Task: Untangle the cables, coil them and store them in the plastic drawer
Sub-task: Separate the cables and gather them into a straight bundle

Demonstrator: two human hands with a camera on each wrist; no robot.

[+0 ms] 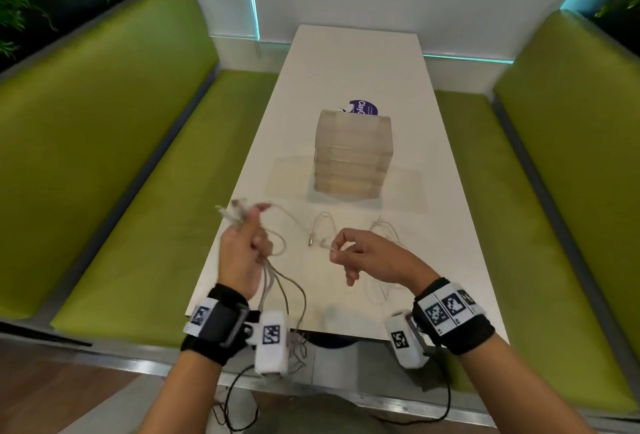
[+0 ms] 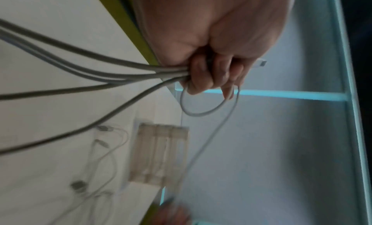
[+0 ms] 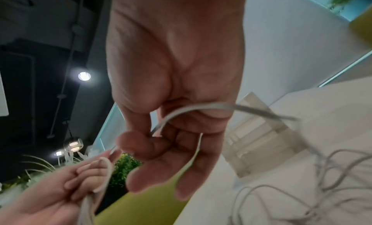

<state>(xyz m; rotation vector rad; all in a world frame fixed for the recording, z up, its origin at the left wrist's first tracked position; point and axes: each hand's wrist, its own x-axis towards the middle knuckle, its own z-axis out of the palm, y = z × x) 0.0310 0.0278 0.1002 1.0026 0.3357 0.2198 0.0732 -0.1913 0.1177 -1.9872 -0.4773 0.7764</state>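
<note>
My left hand [image 1: 242,253] is clenched round a bundle of pale grey rubbery cables [image 2: 128,72], with several plug ends poking out above my fist, over the left edge of the long white tabletop [image 1: 450,260]. The loose lengths hang below my wrist and trail off the near edge. I reckon that is the first risk: if I pull sideways now, those dangling loops could catch on the near edge or tighten on each other, and the knot gets worse instead of better.

One thin white strand [image 1: 294,222] runs from that fist across to my right hand [image 1: 367,257], which pinches it between thumb and forefinger, the other fingers loosely curled. The pinch is light; a sharp tug would slip the strand out, or drag the small metal-tipped plug [image 1: 311,242] lying mid-tabletop along with it.

Further right, a loose heap of thin white cable [image 1: 388,229] sits on the tabletop by my right wrist, still uncoiled. My forearm could sweep it off the near edge.

The frosted translucent plastic drawer unit [image 1: 353,156] stands at the middle of the tabletop, beyond both hands, all drawers apparently closed. It looks light, so a snagged cable could pull it over.
</note>
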